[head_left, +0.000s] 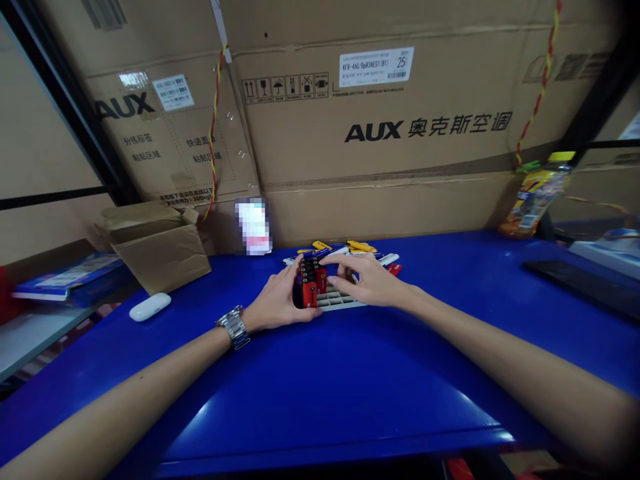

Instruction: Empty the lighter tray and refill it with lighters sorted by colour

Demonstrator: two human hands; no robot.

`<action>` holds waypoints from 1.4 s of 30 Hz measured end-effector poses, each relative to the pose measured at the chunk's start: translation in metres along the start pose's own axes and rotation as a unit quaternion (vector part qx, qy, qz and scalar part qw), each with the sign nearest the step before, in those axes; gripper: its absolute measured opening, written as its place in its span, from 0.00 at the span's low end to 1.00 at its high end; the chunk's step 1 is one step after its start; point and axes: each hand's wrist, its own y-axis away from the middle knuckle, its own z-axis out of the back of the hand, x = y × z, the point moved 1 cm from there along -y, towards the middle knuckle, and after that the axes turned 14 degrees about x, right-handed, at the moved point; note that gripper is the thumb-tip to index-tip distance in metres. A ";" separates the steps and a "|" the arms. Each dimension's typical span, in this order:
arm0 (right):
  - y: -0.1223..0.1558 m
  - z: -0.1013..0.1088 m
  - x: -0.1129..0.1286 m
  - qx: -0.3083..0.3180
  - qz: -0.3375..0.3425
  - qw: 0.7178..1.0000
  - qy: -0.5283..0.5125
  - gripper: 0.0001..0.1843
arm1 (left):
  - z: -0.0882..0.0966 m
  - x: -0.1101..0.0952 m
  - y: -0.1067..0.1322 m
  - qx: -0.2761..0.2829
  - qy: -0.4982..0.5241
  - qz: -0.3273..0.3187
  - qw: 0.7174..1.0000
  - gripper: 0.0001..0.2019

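Steadily — left hand clasps the red pieces; work gently with the right hand — its pinch unclear.

red black-topped pieces, upright, together

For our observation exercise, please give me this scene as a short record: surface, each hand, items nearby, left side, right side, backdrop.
Surface: blue tabletop
Left hand: curved around the left side of red-and-black pieces; silver watch on wrist
Right hand: at the same pieces; contact unclear
Nearby: pale gridded tray, yellow pieces
Left side: white case, cardboard box
Right side: yellow-capped bottle
Backdrop: printed cardboard
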 end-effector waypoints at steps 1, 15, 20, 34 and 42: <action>0.000 0.001 0.000 0.000 0.000 1.000 -0.002 0.20 | 0.000 0.000 0.000 0.002 -0.003 0.010 1.000 0.51; 0.020 0.065 -0.048 0.145 -0.150 0.970 0.127 0.11 | 0.001 0.008 -0.002 -0.019 0.096 0.065 0.993 0.50; 0.024 0.054 -0.055 0.237 -0.115 0.957 0.119 0.26 | 0.002 0.007 -0.002 -0.021 0.109 0.070 0.991 0.50; 0.014 0.050 -0.032 0.108 -0.127 0.984 0.065 0.05 | 0.002 0.008 -0.002 -0.033 0.081 0.049 0.995 0.43; 0.003 0.033 -0.027 -0.061 -0.111 0.936 -0.329 0.06 | 0.003 0.007 -0.002 -0.029 0.089 0.037 0.995 0.42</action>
